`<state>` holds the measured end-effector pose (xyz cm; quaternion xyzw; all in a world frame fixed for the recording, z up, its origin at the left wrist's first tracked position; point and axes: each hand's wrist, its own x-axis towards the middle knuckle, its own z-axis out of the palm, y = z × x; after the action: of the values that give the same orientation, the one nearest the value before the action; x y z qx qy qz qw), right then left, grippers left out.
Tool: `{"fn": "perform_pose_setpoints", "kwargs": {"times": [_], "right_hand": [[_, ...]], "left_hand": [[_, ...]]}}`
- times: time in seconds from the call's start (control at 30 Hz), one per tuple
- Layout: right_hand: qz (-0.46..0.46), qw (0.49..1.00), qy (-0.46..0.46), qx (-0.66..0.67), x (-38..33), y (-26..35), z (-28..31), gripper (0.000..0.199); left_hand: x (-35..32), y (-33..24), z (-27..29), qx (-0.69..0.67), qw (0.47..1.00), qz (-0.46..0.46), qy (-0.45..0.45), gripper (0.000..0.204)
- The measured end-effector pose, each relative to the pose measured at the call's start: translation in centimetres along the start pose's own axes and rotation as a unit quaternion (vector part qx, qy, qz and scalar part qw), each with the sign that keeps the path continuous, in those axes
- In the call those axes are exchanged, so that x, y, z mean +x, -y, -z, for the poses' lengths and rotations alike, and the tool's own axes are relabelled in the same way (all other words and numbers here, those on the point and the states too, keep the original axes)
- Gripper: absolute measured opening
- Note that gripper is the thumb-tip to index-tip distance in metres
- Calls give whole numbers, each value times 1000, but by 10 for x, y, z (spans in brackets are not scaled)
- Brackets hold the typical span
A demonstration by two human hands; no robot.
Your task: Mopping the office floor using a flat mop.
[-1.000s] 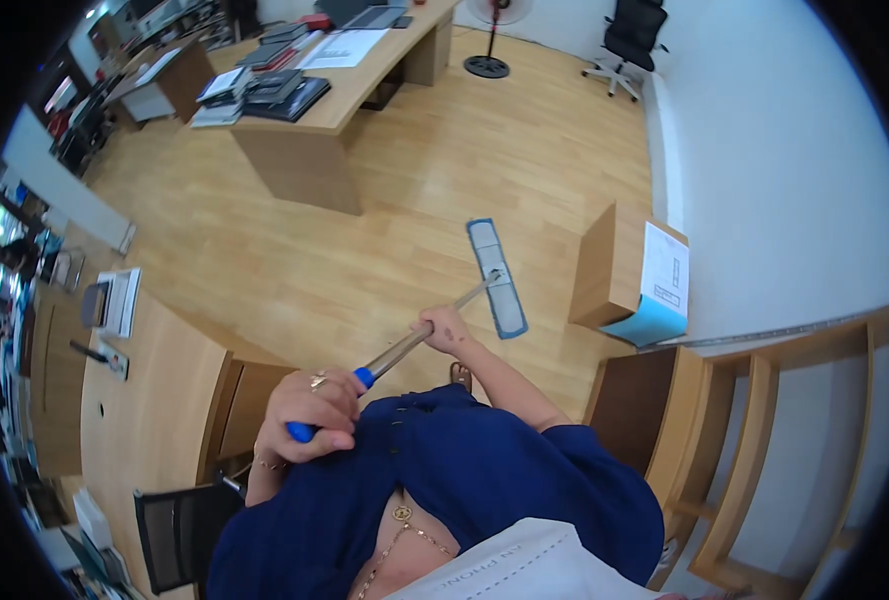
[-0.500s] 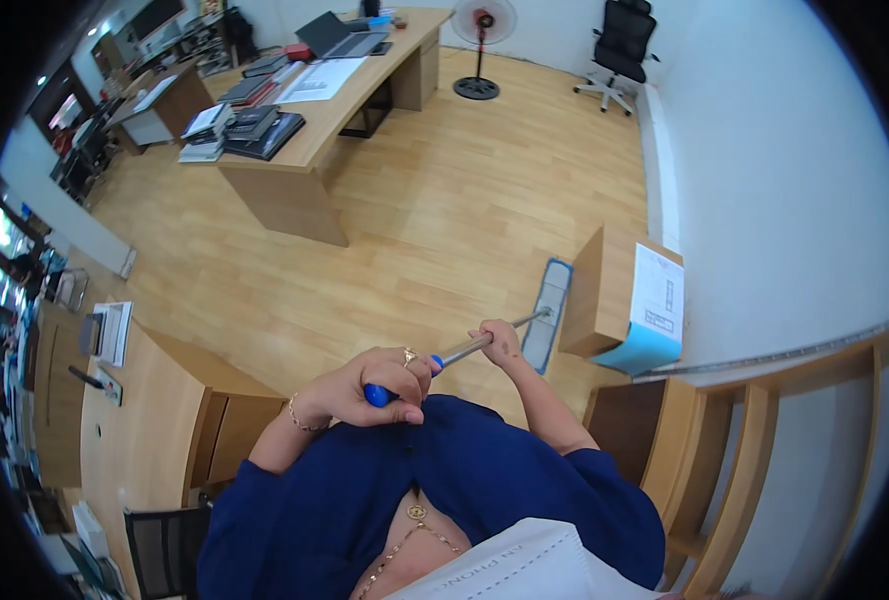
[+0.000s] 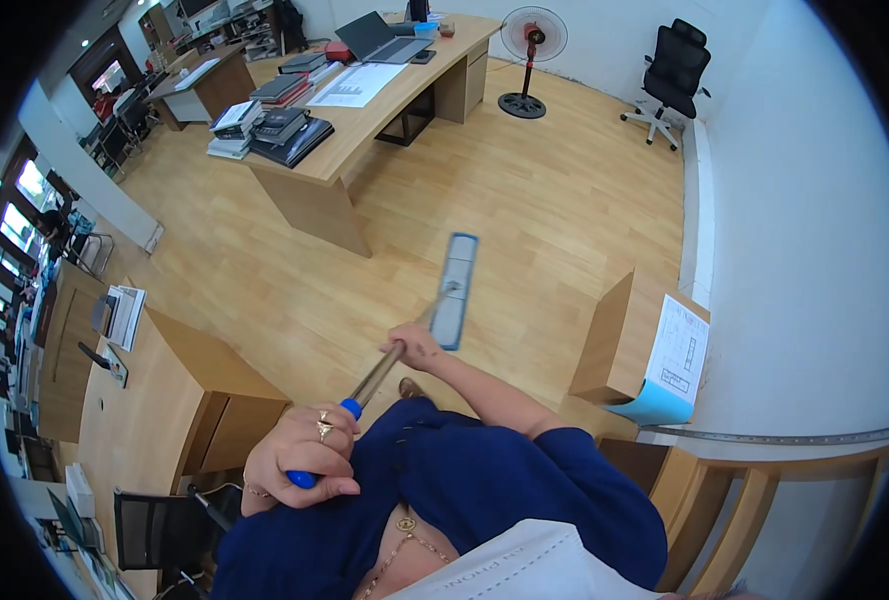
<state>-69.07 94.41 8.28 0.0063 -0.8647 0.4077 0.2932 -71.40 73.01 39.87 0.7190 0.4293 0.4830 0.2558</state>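
A flat mop (image 3: 454, 290) with a blue-edged, grey-white head lies flat on the wood floor, ahead of me. Its metal pole slants down from my body to the middle of the head. My left hand (image 3: 306, 455), with rings and a bracelet, is closed around the blue grip at the pole's upper end. Farther down, my right hand (image 3: 414, 345) is wrapped round the bare metal part of the pole. The mop head stands apart from the furniture around it.
Ahead left is a desk (image 3: 364, 130) with books, papers and a laptop. A fan (image 3: 529, 60) and office chair (image 3: 669, 85) stand beyond. A wooden box-like cabinet (image 3: 609, 340) sits right, by the wall. Another desk (image 3: 154, 420) and a black chair (image 3: 159, 525) are close left.
The mop head has slid left across the floor, away from the wooden cabinet. Both hands have moved left with the pole, the left one also lower and closer to my body.
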Motion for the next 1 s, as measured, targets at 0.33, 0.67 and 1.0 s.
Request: {"fn": "perform_pose_setpoints", "kwargs": {"times": [0.33,0.67,1.0], "right_hand": [[-104,953,267,-98,120,-89,-11,11],[-86,980,124,-133,164,-202,89,9],[-279,936,-74,-201,59,-353,301,6]], "left_hand": [[59,84,46,139,988,68,16,21],[163,189,110,60,998,-35,7,21],[325,337,25,-53,997,-38,44,12]]}}
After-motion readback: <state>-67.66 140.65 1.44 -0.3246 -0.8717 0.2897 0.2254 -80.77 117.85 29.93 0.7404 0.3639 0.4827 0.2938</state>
